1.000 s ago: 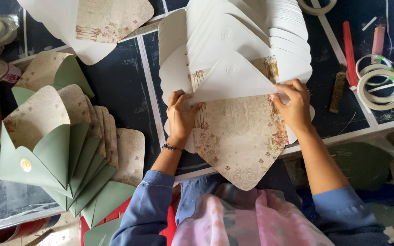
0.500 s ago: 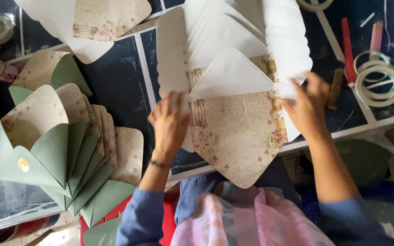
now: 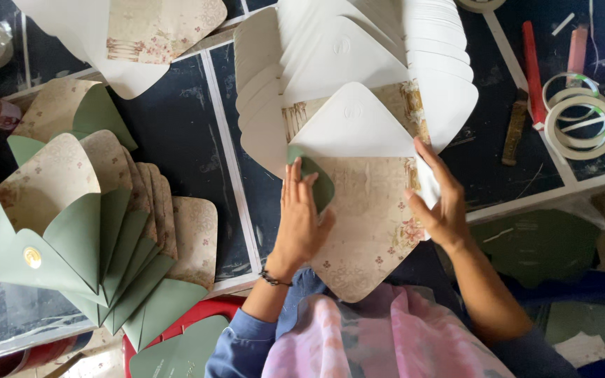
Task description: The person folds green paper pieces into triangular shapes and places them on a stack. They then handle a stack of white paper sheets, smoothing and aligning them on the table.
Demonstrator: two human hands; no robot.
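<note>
An unfolded envelope [image 3: 369, 210] with a beige floral lining lies at the table's near edge, its white top flap [image 3: 355, 126] folded down. My left hand [image 3: 301, 217] presses flat on its left side, where a green flap [image 3: 316, 180] is folded inward. My right hand [image 3: 439, 199] holds the right white flap [image 3: 425, 183] between fingers and thumb, lifting it. Beyond lies a fanned stack of white envelopes [image 3: 358, 49].
A fanned pile of green envelopes [image 3: 92, 231] with floral lining sits at the left. Tape rolls [image 3: 581, 112], a red tool [image 3: 532, 63] and a brown stick [image 3: 514, 129] lie at the right. Another open floral envelope [image 3: 148, 31] rests far left. A red stool [image 3: 197, 318] is below.
My left hand slid right and folded the green left flap inward. My right hand moved down along the right edge and took hold of the right flap.
</note>
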